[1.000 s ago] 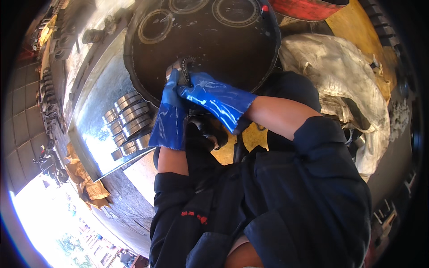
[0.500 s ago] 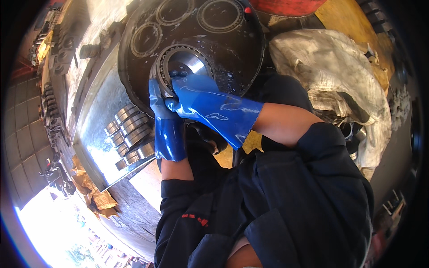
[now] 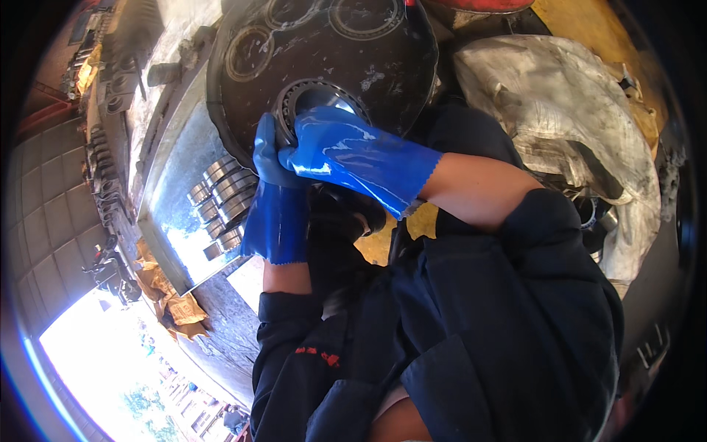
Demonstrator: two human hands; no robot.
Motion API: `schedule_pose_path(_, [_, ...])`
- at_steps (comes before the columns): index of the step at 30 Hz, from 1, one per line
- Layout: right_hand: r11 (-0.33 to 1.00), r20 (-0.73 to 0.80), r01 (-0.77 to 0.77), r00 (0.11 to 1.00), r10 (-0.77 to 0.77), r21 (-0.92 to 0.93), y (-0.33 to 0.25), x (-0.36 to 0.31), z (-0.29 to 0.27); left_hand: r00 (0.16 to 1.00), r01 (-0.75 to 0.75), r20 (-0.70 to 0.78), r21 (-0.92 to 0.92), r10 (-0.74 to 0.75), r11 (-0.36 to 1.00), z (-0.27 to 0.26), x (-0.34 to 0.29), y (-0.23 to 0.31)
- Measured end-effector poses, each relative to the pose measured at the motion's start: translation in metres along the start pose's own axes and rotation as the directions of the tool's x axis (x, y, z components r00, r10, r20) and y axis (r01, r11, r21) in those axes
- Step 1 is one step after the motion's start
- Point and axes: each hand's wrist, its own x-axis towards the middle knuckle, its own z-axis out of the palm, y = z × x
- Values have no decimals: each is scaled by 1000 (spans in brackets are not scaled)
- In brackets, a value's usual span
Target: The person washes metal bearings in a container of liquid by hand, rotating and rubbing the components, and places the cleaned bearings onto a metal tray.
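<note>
A large steel roller bearing point(image 3: 288, 104), its rollers showing round the rim, is held tilted over the near part of a round basin of dark liquid point(image 3: 309, 44). My right hand point(image 3: 329, 140), in a long blue rubber glove, grips the bearing's near side, its fingers reaching into the bore and partly hidden. My left hand point(image 3: 275, 156), gloved the same way, is closed against the bearing's outer left side; the glove of the right hand covers part of it. Several more bearing rings lie in the basin, among them one at the far right point(image 3: 366, 35) and one at the left point(image 3: 230, 55).
Left of the basin, a metal tray point(image 3: 163, 259) carries several shiny steel rings point(image 3: 224, 193) in rows. A dirty pale sack point(image 3: 560, 88) lies to the right. Torn brown paper point(image 3: 173, 302) is beside the tray, and a red container point(image 3: 479, 4) stands at the far edge.
The bearing and both hands have shifted slightly right in the picture. My left hand has slid lower along the bearing's side, and my right hand now covers more of the bore.
</note>
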Motion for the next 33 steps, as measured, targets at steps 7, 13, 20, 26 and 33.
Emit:
schedule_pose_path(7, [997,107,73,992,-72,-9,4,-6,8,989,88,-118,-50,-93,995,-18,-14,-14])
schedule_pose_path(13, [998,191,60,980,-52,-36,-10,-11,9,999,30,45,-192,-21,981,-39,-20,-21])
schedule_pose_path(20, [993,146,-5,989,22,-116,-35,-12,18,940,73,-274,-420,-203,904,-19,-28,-15])
schedule_pose_path(26, [961,-76,9,997,-31,-276,-26,-13,51,955,19,-269,-365,-125,931,-17,-45,-15])
schedule_pose_path(33, [894,-177,16,978,-106,-448,-20,-24,53,974,51,-156,-548,-161,835,-6,-40,-24])
